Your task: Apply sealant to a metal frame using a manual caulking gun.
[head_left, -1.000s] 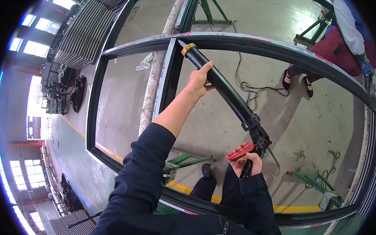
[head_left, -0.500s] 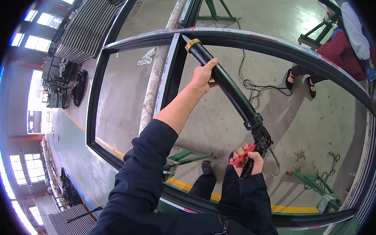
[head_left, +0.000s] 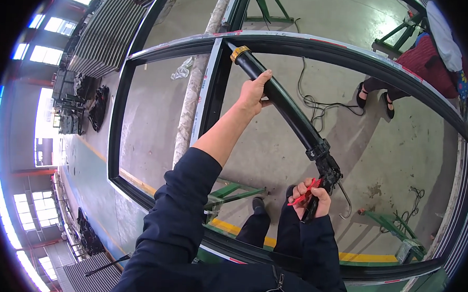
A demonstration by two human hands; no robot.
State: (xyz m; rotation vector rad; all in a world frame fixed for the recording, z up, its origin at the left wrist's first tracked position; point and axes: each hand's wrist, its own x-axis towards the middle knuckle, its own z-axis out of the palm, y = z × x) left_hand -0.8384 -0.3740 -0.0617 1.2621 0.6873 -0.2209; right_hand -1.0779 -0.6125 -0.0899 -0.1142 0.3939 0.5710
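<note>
A long black caulking gun [head_left: 292,111] with a yellow collar and a red trigger slants across the middle of the view. My left hand [head_left: 254,92] wraps round its barrel near the front end. Down at the back end, my right hand [head_left: 311,197] is closed round the handle and the red trigger. The grey nozzle tip reaches the inner corner where an upright bar [head_left: 209,85] meets the crossbar of a large dark window frame [head_left: 322,49]. Any bead at the tip is too small to make out. A hook-ended metal rod [head_left: 348,202] sticks out behind the handle.
Green metal stands [head_left: 232,194] hold the frame above the floor. A wrapped pole [head_left: 190,107] runs beside the upright bar. Black cable [head_left: 319,105] lies on the floor. Another person [head_left: 430,66] stands at the far right. Stacked panels [head_left: 106,31] are at far left.
The back end of the caulking gun and my right hand have shifted slightly to the right. The nozzle stays at the same corner, and my left hand keeps its hold.
</note>
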